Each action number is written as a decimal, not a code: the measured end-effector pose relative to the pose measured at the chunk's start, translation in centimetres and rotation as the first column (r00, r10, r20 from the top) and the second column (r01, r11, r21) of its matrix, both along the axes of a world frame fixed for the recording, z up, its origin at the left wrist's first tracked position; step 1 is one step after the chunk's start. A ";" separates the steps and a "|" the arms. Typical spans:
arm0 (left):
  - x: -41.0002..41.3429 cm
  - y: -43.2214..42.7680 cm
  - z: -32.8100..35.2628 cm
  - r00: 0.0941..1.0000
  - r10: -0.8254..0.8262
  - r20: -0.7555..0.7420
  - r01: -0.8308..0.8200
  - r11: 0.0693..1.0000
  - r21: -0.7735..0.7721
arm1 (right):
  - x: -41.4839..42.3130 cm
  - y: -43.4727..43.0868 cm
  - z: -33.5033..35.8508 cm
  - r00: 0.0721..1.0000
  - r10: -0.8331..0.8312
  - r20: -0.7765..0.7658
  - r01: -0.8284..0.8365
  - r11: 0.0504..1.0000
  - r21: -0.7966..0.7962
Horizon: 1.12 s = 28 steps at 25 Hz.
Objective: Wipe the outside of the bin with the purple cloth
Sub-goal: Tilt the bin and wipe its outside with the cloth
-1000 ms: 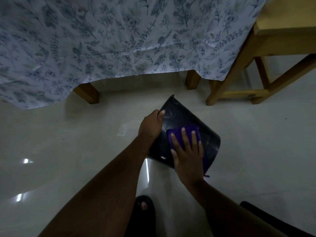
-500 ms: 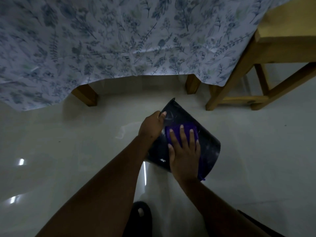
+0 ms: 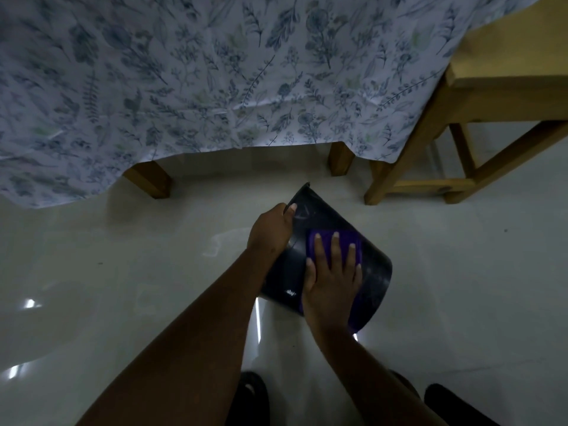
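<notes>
A black bin (image 3: 325, 219) lies tilted on the pale floor, its rim toward the table. My left hand (image 3: 270, 230) grips the bin's left side near the rim, thumb on the outside wall. My right hand (image 3: 333, 278) lies flat, fingers spread, pressing the purple cloth (image 3: 353, 241) against the bin's upper outside wall. Most of the cloth is hidden under my palm; a purple strip shows beyond my fingertips.
A table draped in a leaf-print cloth (image 3: 215, 72) fills the top, with wooden legs (image 3: 150, 179) just beyond the bin. A wooden stool (image 3: 479, 127) stands at the right. Dark footwear (image 3: 252, 398) sits at the bottom edge on the glossy floor (image 3: 123, 272).
My right hand has slid the purple cloth a little up and to the right along the bin wall. My left hand keeps its grip; the bin has barely shifted.
</notes>
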<state>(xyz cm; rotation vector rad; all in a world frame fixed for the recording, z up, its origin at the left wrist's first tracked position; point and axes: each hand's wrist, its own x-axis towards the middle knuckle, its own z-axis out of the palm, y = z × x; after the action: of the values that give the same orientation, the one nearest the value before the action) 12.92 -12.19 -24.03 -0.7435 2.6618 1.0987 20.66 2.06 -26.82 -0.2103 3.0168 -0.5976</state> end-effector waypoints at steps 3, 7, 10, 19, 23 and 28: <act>0.7 -0.1 0.2 0.998 -0.006 -0.061 0.006 1.000 0.003 | -6.7 0.4 0.3 0.995 -0.001 0.097 0.002 1.000 -0.007; 0.1 -0.1 1.4 0.997 0.062 -0.037 -0.063 0.997 -0.038 | -11.1 1.3 1.3 0.971 -0.060 0.229 0.076 0.995 -0.061; -0.1 -0.2 1.1 0.997 0.073 0.027 -0.070 0.993 -0.097 | -2.6 -0.7 0.3 0.992 -0.082 0.099 0.081 0.997 0.016; -1.0 -2.1 0.8 0.997 -0.050 0.065 0.055 0.996 -0.077 | -3.8 -1.5 0.5 0.996 0.049 0.069 -0.046 0.998 -0.039; -2.1 -2.0 0.8 0.993 -0.048 0.105 0.061 0.989 -0.132 | -10.5 0.4 0.8 0.961 0.071 0.269 -0.022 0.984 -0.178; -3.4 -1.5 0.7 0.985 -0.005 0.172 0.025 0.993 -0.116 | -2.1 1.0 0.3 0.997 0.022 0.070 -0.024 0.999 0.031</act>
<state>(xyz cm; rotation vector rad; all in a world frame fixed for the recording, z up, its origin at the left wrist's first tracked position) 9.49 -13.71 -23.33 -0.7988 2.5982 0.8387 18.56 3.02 -26.49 -0.2172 2.9506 -0.5430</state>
